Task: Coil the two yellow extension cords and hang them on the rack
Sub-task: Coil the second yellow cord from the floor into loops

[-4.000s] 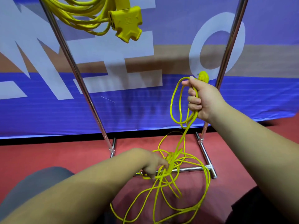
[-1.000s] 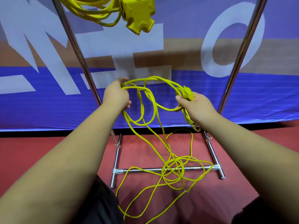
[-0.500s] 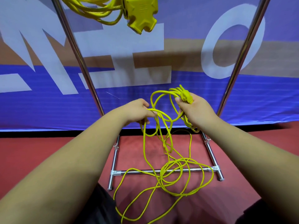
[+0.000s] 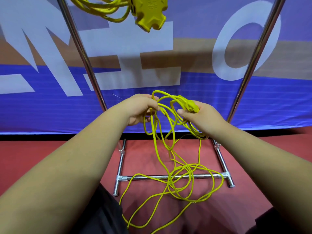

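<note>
Between chrome rack posts [image 4: 84, 65], left hand [image 4: 140, 108] pinches thin yellow cord [image 4: 156, 149]; right hand [image 4: 202, 117] grips its plug [image 4: 191, 105]

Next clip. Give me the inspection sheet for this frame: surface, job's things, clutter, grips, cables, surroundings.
Surface: red floor, with the rack standing on it.
Job's things: one coiled cord hangs high between the rack's uprights, its multi-outlet head dangling; the loose cord is partly gathered in the hands, not yet hung.
Clutter: nothing seen.
Grips: left hand pinches a loop of the loose cord; right hand holds gathered loops and the plug.
Cables: the rest of the loose cord lies in tangled loops on the floor, crossing the base crossbar.
Surroundings: blue banner with large white letters behind the rack.
</note>
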A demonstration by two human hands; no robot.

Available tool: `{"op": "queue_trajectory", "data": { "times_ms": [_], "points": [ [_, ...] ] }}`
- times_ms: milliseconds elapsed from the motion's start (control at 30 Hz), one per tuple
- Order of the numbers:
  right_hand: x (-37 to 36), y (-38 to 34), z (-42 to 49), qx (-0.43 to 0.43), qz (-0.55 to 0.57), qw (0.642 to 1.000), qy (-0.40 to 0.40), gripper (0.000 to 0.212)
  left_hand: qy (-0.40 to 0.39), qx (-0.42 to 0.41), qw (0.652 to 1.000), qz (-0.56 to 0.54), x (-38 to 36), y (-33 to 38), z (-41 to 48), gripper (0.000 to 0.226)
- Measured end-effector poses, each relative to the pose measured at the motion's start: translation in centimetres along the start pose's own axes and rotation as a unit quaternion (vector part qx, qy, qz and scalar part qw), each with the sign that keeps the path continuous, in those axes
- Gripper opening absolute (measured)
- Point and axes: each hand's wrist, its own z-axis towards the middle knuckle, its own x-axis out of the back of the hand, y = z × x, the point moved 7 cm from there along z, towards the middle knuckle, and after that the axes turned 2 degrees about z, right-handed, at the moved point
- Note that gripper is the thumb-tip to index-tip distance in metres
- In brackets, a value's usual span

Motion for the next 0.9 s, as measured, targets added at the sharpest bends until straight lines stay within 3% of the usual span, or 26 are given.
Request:
{"op": "queue_trajectory", "data": {
  "times_ms": [100,167,267,333,433,600,767,867,900],
  "points": [
    [-1.1,-0.1,-0.4,-0.024,0.067,0.994,-0.078,0.025,0.001,-0.015,1.0,-0.027,-0.1,0.2,-0.1,0.037],
    [-1.9,0.6,-0.4,-0.066,0.135,0.983,-0.109,0.038,0.032,-0.021,0.999,-0.033,0.2,-0.1,-0.1,0.036],
    [-2.1,0.8,-0.4,-0.086,0.243,0.961,-0.105,0.06,0.07,-0.038,0.997,-0.018,1.1,0.0,-0.2,0.043],
    [-1.9,1.0,-0.3,-0.098,0.276,0.951,-0.096,0.044,0.063,-0.048,0.997,-0.011,1.3,0.4,-0.5,0.05],
    [-1.1,1.8,0.2,-0.11,0.292,0.948,-0.057,0.039,0.02,-0.039,0.997,-0.061,1.4,1.0,-0.9,0.06],
    [-0.1,2.5,0.4,-0.114,0.252,0.961,-0.001,0.049,0.0,-0.049,0.993,-0.105,0.4,1.7,-1.4,0.032],
    [-0.8,2.8,-0.1,-0.133,0.207,0.969,-0.004,0.037,-0.062,-0.097,0.989,-0.092,-2.1,2.1,-1.6,0.046],
    [-0.9,2.8,-0.1,-0.125,0.233,0.964,0.021,0.062,-0.113,-0.108,0.985,-0.074,-3.2,2.3,-2.2,0.047],
    [-0.8,2.7,-0.2,-0.127,0.227,0.965,0.025,0.059,-0.133,-0.108,0.983,-0.069,-3.5,2.3,-2.4,0.048]
  ]
}}
